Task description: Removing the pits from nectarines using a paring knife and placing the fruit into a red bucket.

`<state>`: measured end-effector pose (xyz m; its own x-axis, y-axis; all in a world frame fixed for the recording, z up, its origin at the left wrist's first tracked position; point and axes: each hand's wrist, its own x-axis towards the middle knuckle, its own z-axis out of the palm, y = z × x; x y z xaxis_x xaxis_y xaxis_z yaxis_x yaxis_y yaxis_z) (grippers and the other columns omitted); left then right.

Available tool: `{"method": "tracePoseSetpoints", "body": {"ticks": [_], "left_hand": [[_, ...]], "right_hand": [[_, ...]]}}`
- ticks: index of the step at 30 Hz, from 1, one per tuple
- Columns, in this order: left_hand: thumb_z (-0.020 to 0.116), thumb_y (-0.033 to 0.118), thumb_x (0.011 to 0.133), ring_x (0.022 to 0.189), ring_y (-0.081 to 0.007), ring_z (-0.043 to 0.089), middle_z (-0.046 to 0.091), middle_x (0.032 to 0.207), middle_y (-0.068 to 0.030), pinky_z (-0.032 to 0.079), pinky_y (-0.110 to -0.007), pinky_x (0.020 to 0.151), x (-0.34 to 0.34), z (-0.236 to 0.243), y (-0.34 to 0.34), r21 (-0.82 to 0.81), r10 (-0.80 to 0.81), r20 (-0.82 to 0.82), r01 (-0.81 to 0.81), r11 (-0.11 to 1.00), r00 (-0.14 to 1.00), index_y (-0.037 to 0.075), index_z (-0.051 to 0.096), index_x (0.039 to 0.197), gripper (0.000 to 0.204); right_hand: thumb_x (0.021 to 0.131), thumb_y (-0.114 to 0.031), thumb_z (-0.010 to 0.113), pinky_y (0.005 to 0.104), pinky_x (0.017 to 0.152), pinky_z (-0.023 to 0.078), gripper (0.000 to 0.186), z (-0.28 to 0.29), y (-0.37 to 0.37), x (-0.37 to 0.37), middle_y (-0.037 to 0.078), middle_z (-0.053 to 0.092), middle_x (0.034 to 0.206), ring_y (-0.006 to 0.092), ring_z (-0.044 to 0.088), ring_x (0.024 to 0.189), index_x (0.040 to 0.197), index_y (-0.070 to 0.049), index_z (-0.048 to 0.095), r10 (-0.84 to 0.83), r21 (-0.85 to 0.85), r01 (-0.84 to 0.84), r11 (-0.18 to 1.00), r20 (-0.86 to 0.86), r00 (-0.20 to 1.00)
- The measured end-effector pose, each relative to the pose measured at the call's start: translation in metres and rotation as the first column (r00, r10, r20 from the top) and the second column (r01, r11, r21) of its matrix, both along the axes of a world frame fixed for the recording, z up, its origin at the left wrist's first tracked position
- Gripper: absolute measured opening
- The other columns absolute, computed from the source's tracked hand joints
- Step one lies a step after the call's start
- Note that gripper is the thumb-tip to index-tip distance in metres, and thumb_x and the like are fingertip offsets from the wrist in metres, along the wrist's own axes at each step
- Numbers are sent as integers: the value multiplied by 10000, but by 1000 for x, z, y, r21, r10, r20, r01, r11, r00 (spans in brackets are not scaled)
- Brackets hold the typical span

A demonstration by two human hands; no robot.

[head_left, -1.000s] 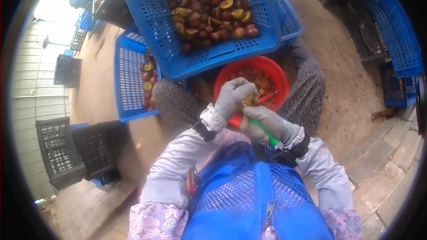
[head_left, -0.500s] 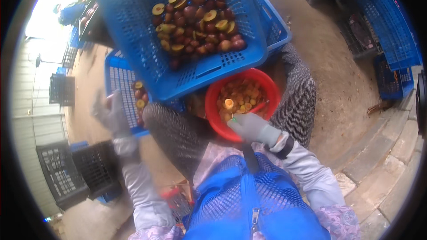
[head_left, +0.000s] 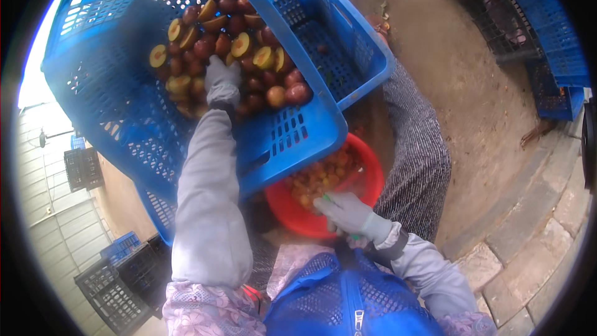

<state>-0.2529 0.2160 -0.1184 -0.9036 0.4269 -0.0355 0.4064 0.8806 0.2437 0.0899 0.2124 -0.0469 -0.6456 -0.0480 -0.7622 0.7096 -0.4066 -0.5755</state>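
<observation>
My left hand [head_left: 223,79], in a pale grey glove, reaches into a tilted blue crate [head_left: 289,140] and touches the plums in it. Its fingertips are hidden among the fruit, so its grip cannot be made out. The red-brown plums [head_left: 203,47] lie whole and halved, and some halves [head_left: 240,44] show yellow flesh. My right hand [head_left: 351,214], also gloved, is closed on a small green-handled tool [head_left: 328,198]; its working end is not clear. That hand is over the near rim of a red basin [head_left: 373,180], which holds yellow-orange fruit pieces [head_left: 323,177].
Behind the tilted crate stands another blue crate [head_left: 367,78] with a few bits in it. Dark crates [head_left: 115,292] stand at the lower left. More stacked crates [head_left: 556,96] are at the right, beside a brick edging [head_left: 528,242].
My left hand has swung from the left side up into the plum crate. My right hand stays by the basin with the green-handled tool. The view has shifted, bringing the crate closer.
</observation>
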Motion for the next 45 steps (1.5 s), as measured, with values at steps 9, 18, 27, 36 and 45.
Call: {"method": "tracePoseSetpoints", "body": {"ticks": [9, 18, 27, 36, 45], "left_hand": [[560, 286, 805, 926, -338, 567, 576, 981, -185, 462, -433, 800, -26, 3, -57, 583, -199, 761, -516, 628, 618, 42, 488, 1067, 366], [469, 136, 853, 908, -261, 557, 525, 1039, -140, 481, -355, 760, 100, 100, -73, 886, -691, 461, -334, 322, 557, 26, 424, 1078, 255], [424, 260, 897, 866, -263, 555, 507, 1039, -140, 480, -377, 773, 234, 137, -113, 633, -753, 571, -759, 151, 326, 38, 397, 1170, 353], [452, 312, 894, 934, -289, 551, 515, 1068, -162, 495, -396, 775, 265, 121, -135, 682, -695, 568, -725, 97, 441, 89, 417, 1105, 309], [555, 147, 849, 706, -134, 578, 599, 820, -90, 476, -222, 621, 281, 108, -131, 823, -313, 568, -537, 187, 761, 11, 563, 907, 148]], "right_hand": [[900, -334, 411, 215, 381, 380, 306, -11, -6, 7, 31, 484, 534, 91, 450, 394, 858, -46, 507, -110, -87, 103, 991, -77, 991], [914, -285, 407, 212, 355, 365, 243, 54, -3, -4, 26, 482, 505, 96, 467, 386, 877, -64, 500, -273, 15, 305, 952, -406, 872], [920, -289, 395, 210, 337, 400, 264, 84, -44, -3, 17, 501, 521, 85, 495, 393, 862, -45, 478, -223, 225, 351, 909, -449, 865], [919, -309, 394, 212, 323, 395, 318, 48, -64, 16, 29, 500, 495, 98, 482, 352, 856, -12, 487, -268, 155, 405, 901, -536, 800], [918, -336, 363, 231, 330, 392, 326, 35, -84, 26, 28, 500, 491, 107, 462, 339, 907, -33, 482, -159, 250, 298, 921, -459, 874]]}}
